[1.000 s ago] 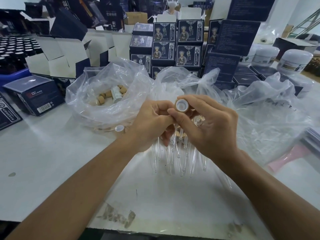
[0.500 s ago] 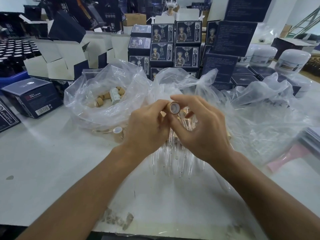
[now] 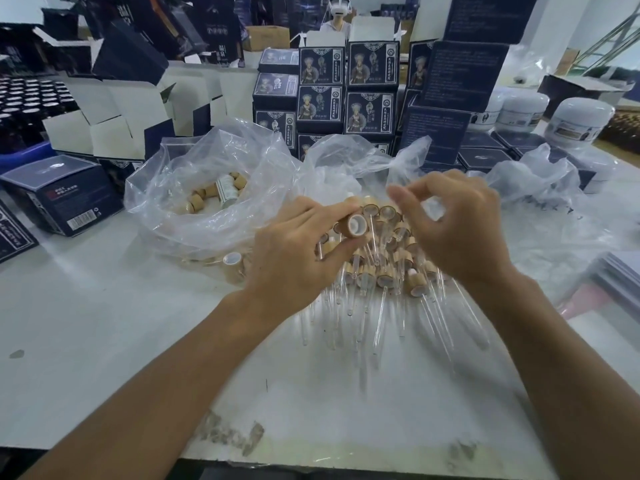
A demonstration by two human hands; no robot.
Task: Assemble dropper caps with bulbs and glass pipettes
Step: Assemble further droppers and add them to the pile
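My left hand (image 3: 294,265) pinches a bamboo-coloured dropper cap (image 3: 354,226) between thumb and fingers, its white inside turned toward me. My right hand (image 3: 453,230) hovers just right of the cap with fingers curled and apart, holding nothing that I can see. Beneath both hands lies a pile of assembled droppers (image 3: 384,271), bamboo caps with glass pipettes pointing toward me. One loose cap (image 3: 232,259) stands on the table left of my left hand.
A clear plastic bag (image 3: 194,202) at the left holds more bamboo caps and a small bottle. Crumpled plastic bags (image 3: 540,209) lie at the right. Dark blue boxes (image 3: 346,88) are stacked behind, white jars (image 3: 575,123) at the far right, and a box (image 3: 65,199) at the left.
My right hand has let go of the cap and drawn away to the right. The cap stays in my left hand, lower and nearer the pile.
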